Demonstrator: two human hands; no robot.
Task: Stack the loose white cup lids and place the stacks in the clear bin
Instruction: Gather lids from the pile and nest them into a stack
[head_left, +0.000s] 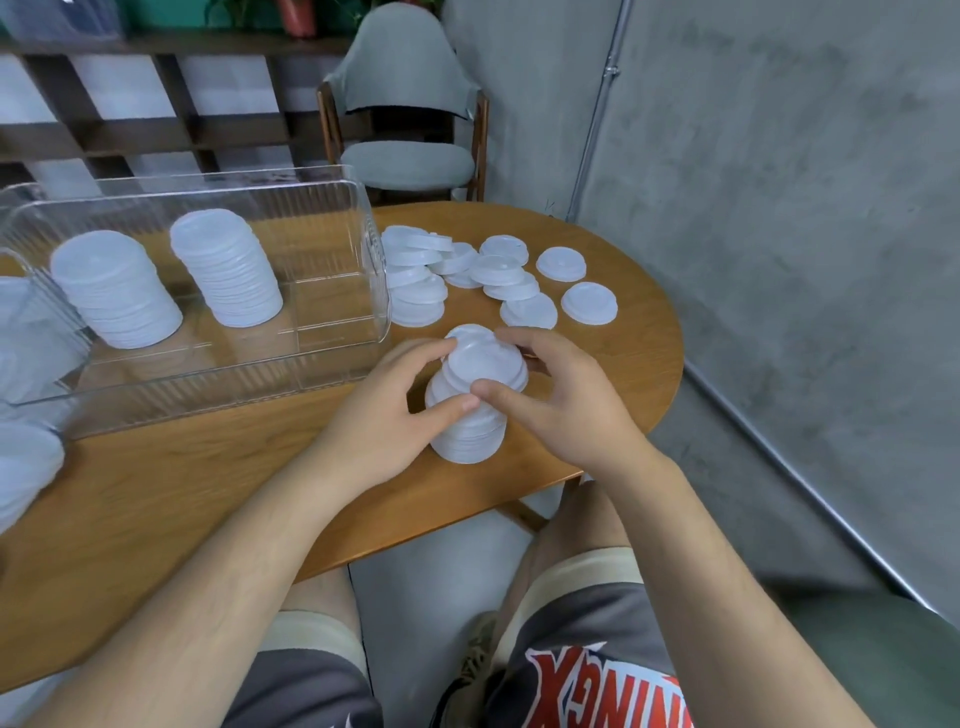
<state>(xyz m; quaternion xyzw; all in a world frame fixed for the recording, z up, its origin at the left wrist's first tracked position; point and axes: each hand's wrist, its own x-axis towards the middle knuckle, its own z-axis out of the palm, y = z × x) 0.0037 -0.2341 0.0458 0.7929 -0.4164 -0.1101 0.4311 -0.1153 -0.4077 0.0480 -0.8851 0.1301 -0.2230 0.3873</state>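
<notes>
A stack of white cup lids stands on the wooden table near its front edge. My left hand grips the stack from the left, thumb on its near side. My right hand grips it from the right, fingers curled over the top lids. Several loose white lids lie scattered behind the stack. The clear bin sits at the left and holds two tall lid stacks, one at its left and one in its middle.
More white lids lie at the far left edge, partly out of view. A grey chair stands behind the table, and a concrete wall runs along the right. My knees are under the table's front edge.
</notes>
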